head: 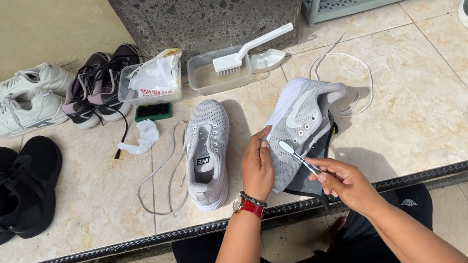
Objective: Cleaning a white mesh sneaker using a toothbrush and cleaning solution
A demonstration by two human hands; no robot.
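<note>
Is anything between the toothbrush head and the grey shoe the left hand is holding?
Nothing visible. The right hand holds the toothbrush with its head right at the side of the grey shoe, which the left hand grips; no lace or cloth lies between them.

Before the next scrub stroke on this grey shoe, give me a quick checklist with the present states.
1. Left hand steadies the grey shoe: ok.
2. Right hand grips the toothbrush: ok.
3. Bristles touching the shoe's side: ok.
4. Lace pulled out, lying behind the shoe: ok.
5. Water in the clear tub: cannot tell.
6. Second grey shoe clear of the hands: ok.
</note>
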